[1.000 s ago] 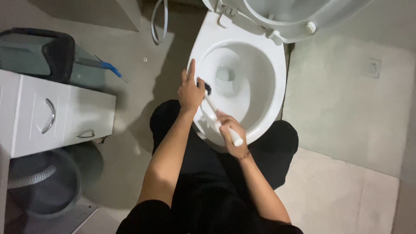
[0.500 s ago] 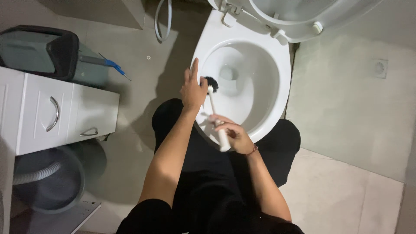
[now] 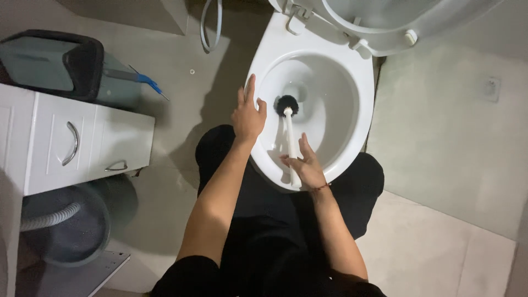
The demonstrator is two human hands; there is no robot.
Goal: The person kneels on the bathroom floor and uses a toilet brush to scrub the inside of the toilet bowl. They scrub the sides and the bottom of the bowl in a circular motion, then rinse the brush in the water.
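So the white toilet brush [image 3: 290, 146] is gripped near the end of its handle by the right hand [image 3: 306, 166], fingers wrapped around it, probably so the wrist is kept back from the bowl and the full reach of the handle gets used. Its dark bristle head [image 3: 286, 104] is pointed down into the toilet bowl [image 3: 352, 104], close to the drain hole at the bottom. The left hand [image 3: 248, 115] is laid flat and open on the left side of the rim, nothing grasped, looks like it's used as a brace for leaning over. The seat and lid [image 3: 385, 22] are tipped up out of the way. Off to the left on the floor [image 3: 440, 121], a white cabinet [image 3: 71, 143], a dark bin [image 3: 52, 63] and a grey bucket with a hose [image 3: 60, 225] can be seen, well apart from the hands.
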